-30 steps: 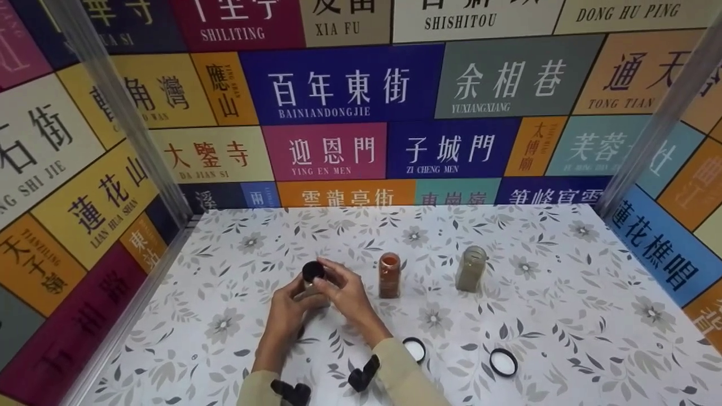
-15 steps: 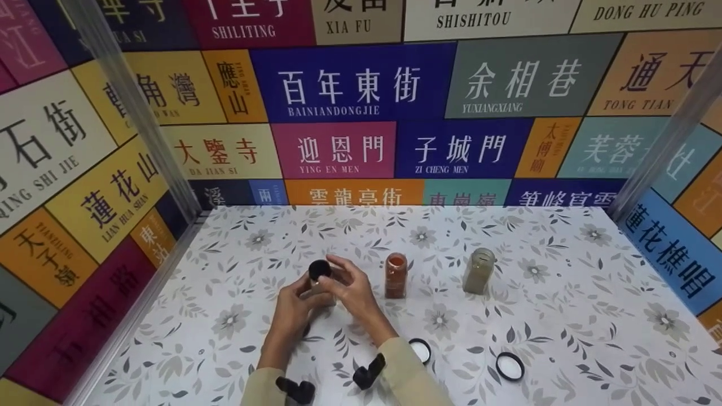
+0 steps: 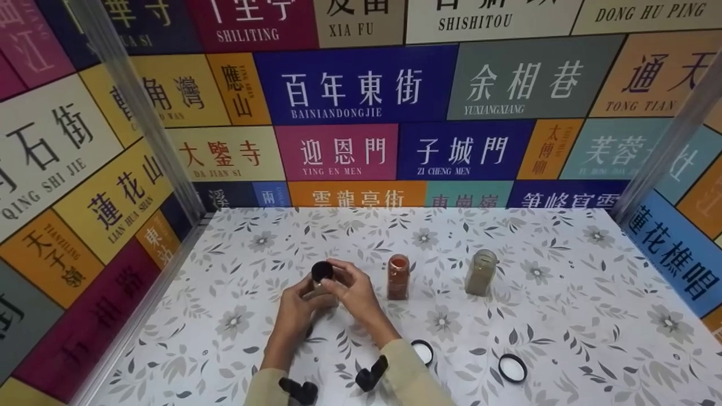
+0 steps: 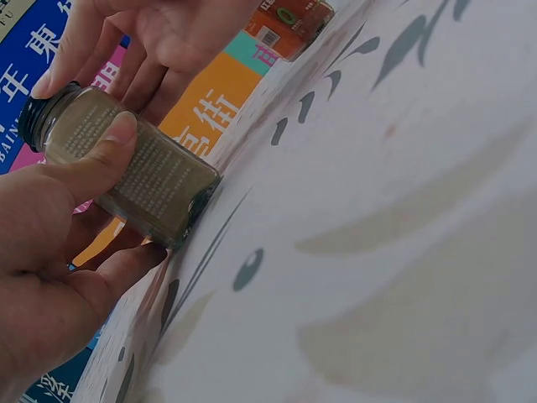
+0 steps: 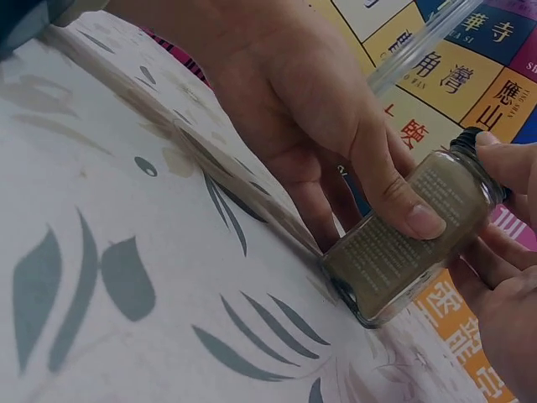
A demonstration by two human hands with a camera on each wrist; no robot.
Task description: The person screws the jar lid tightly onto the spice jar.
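A glass spice jar [image 4: 155, 180] of greenish-brown powder, with a black lid [image 3: 322, 272], stands at the table's middle left. My left hand [image 3: 293, 310] grips the jar's body, its thumb across the printed label in the left wrist view. With thumb and fingers, my right hand [image 3: 356, 290] holds the black lid at the top. The jar's base is at the tabletop in the right wrist view. In the head view, the hands hide most of the jar's body.
Right of my hands stand an open jar of orange-red powder [image 3: 398, 279] and an open jar of pale greenish powder [image 3: 480, 274]. Two black-rimmed lids, one [image 3: 513, 368] at right and one [image 3: 423, 353] by my right sleeve, lie white side up. Sign-covered walls enclose the flowered table [image 3: 564, 316].
The head view has turned slightly left, so the scene sits further right. Both hands keep their hold on the jar and lid, with little visible movement.
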